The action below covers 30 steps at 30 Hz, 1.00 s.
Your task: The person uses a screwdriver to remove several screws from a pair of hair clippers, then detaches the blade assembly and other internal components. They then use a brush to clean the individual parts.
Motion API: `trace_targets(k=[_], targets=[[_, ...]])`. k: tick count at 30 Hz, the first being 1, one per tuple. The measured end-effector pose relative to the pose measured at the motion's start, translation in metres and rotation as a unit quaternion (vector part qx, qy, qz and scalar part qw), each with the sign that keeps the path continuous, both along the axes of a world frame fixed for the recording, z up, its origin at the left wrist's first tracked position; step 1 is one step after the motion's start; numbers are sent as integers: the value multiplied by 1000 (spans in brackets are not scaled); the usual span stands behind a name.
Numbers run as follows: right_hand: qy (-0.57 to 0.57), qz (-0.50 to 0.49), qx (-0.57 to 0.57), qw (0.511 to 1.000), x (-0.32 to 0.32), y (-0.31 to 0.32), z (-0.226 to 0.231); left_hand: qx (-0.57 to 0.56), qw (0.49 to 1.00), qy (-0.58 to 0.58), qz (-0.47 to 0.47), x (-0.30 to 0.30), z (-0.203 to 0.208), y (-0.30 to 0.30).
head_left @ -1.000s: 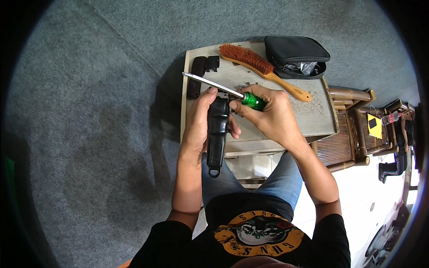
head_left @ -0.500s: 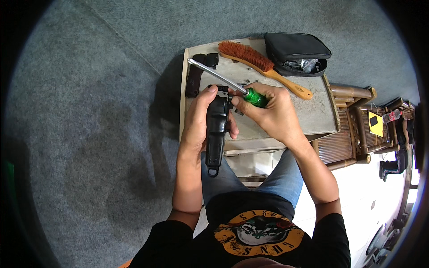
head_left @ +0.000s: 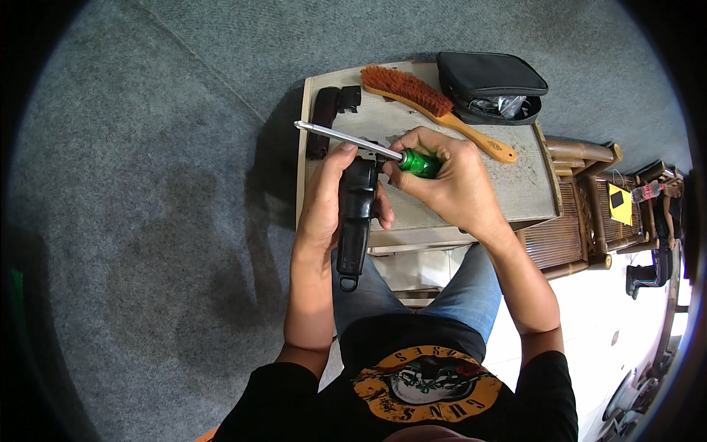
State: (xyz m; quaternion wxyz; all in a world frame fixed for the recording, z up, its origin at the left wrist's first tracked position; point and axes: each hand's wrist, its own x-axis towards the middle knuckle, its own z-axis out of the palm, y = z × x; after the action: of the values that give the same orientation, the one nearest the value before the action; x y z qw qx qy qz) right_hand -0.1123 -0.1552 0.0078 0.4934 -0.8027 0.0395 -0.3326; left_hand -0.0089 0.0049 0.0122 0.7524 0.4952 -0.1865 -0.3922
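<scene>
In my left hand [head_left: 319, 202] is a long black plastic tool body [head_left: 356, 221] with a small loop at its lower end. It stands upright in the picture, my thumb near its top and my fingers wrapped behind it. My right hand [head_left: 464, 184] grips a screwdriver by its green handle [head_left: 421, 164]. The screwdriver's metal shaft [head_left: 346, 137] points left across the body's top, its tip beyond my left thumb and touching nothing. My right thumb and fingertips are close to the body's upper end; whether they pinch a small part there is hidden. Behind lies a dark maroon curved shell [head_left: 322, 121].
On the small pale table [head_left: 508, 184] lie a wooden-handled brush [head_left: 412, 94] with reddish bristles, an unzipped black case [head_left: 492, 76] holding clear plastic, and scattered crumbs. Bamboo furniture [head_left: 552, 234] stands at the right, bearing a yellow sheet [head_left: 620, 206] and a bottle [head_left: 646, 193]. A person [head_left: 649, 272] is farther right.
The screwdriver has swung, its tip dropping lower and farther left, so the shaft lies flatter over the body's top. Both hands stay nearly in place.
</scene>
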Motion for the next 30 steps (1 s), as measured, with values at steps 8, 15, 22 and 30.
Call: trace_targets(k=[8,15,22,30], targets=[[76,7,27,997,-2,-3,-4,6,1000,0,3,-1,2,-2],[20,-11,-4,1000,-2,2,0,13,1000,-14,-5,2,-1,0],[61,-2,41,997,-3,-1,-6,-2,1000,-16,-4,2,-2,-2],[61,-2,45,997,-3,-1,-3,2,1000,-15,-14,1,-1,-2]])
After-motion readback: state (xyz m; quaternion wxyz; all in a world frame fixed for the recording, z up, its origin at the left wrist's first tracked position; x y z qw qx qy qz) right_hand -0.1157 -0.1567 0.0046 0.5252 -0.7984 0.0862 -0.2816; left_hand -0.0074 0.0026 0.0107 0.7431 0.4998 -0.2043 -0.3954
